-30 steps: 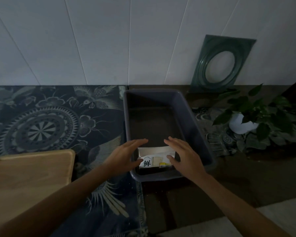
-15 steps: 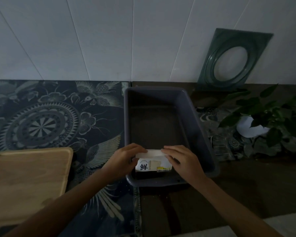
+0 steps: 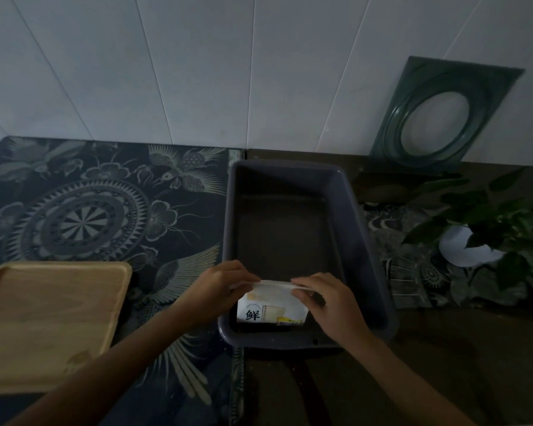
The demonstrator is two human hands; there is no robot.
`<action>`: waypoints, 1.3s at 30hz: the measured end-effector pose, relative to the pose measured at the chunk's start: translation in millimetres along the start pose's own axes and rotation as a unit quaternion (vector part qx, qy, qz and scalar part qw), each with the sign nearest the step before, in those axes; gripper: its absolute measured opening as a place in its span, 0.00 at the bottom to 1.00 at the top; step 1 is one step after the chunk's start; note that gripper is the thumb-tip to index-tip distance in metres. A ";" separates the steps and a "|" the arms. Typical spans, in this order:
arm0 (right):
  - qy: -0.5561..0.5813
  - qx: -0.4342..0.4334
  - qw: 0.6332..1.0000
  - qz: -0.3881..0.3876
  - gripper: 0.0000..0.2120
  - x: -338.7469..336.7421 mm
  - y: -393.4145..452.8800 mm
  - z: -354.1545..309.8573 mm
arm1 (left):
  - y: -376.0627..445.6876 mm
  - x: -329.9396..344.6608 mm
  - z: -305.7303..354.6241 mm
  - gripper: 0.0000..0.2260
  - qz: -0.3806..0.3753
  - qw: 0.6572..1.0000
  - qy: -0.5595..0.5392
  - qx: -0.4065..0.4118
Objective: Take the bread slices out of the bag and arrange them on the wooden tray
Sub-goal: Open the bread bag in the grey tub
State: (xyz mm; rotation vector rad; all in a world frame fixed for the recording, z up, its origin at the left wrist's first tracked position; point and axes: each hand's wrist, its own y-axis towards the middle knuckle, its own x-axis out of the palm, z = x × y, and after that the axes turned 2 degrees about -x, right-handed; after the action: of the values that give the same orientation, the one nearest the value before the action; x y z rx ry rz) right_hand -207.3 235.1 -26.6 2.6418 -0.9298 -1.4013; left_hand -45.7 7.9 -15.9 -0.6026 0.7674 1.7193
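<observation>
A white bread bag (image 3: pixel 271 305) with a black printed character stands upright at the near end of a dark grey plastic bin (image 3: pixel 363 229). My left hand (image 3: pixel 219 287) pinches the left end of the bag's top edge, and my right hand (image 3: pixel 326 299) pinches the right end. The bread inside is barely visible through a small window on the bag's front. A light wooden tray (image 3: pixel 46 321) lies flat at the left, with nothing on it.
A dark patterned cloth (image 3: pixel 83 210) covers the left side of the counter. A potted green plant (image 3: pixel 486 232) in a white pot stands at the right. A green frame with an oval opening (image 3: pixel 443 115) leans against the white wall.
Both hands came down from open above the bag and closed on its top edge. The view has shifted slightly.
</observation>
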 end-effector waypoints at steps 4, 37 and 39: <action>0.036 0.017 0.999 0.010 0.11 -2.1 1.8 -2.1 | 3.2 -4.7 3.8 0.12 0.000 1.000 -0.018 -0.012; 0.113 0.058 0.992 -0.017 0.04 -10.0 10.4 -11.9 | 6.6 -9.4 30.1 0.08 0.000 0.993 -0.054 -0.109; 0.115 0.056 0.992 -0.020 0.05 -11.1 12.0 -11.7 | 12.1 -9.5 30.8 0.08 -0.007 0.992 -0.052 -0.112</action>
State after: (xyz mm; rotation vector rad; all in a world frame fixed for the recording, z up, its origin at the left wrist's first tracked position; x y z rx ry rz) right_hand -209.1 227.8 -7.9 2.8403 -0.9586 -1.0479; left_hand -55.2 22.8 13.6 -0.6626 0.4995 1.8233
